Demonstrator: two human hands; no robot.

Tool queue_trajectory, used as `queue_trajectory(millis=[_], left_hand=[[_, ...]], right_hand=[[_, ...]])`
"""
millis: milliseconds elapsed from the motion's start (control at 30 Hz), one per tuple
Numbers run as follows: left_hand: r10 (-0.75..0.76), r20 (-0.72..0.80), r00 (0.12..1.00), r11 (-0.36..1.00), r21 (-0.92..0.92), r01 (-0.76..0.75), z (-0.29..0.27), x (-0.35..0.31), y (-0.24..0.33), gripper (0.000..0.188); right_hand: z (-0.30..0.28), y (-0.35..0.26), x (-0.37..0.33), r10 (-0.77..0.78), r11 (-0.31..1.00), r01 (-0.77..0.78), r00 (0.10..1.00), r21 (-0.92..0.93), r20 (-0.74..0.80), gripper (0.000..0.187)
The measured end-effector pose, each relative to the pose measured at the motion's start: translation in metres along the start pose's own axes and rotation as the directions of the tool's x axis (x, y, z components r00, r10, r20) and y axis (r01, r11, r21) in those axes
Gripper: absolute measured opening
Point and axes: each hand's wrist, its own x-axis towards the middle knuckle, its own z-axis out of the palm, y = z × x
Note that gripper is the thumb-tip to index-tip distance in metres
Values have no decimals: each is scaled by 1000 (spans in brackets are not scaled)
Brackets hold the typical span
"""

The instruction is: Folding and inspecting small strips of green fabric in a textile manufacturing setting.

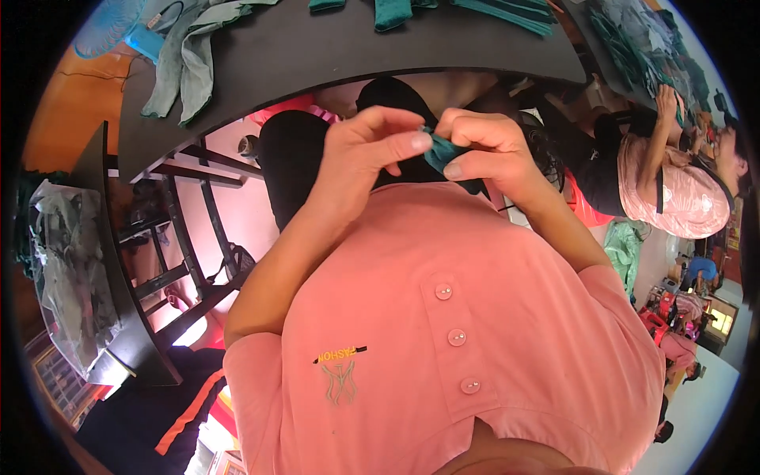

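Observation:
Just above my lap, a small piece of dark teal cloth is bunched up between my two hands. My left hand pinches its left edge with the thumb and forefinger. Gripping it from the other side, my right hand has curled fingers and the thumb pressed on the cloth's lower part. Both hands are on this side of the dark table's edge. More teal cloth pieces lie on that table, along with a neat stack of teal strips to the right.
Pale grey-green cloth hangs over the table's left end, near a blue fan. A plastic-wrapped bundle lies on another dark table at left. At right, a person in a pink shirt handles teal cloth at a neighbouring table.

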Motion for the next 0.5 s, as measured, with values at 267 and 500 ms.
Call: queue_trajectory(millis=[267,500], left_hand=[[-184,-84,979,983,4,185,10,0,-19,28],[-284,70,956,950,-116,291,18,-2,-22,10]], right_hand=[[6,20,-14,-210,977,211,976,12,-59,24],[0,24,-35,-340,933,339,940,-123,9,27]])
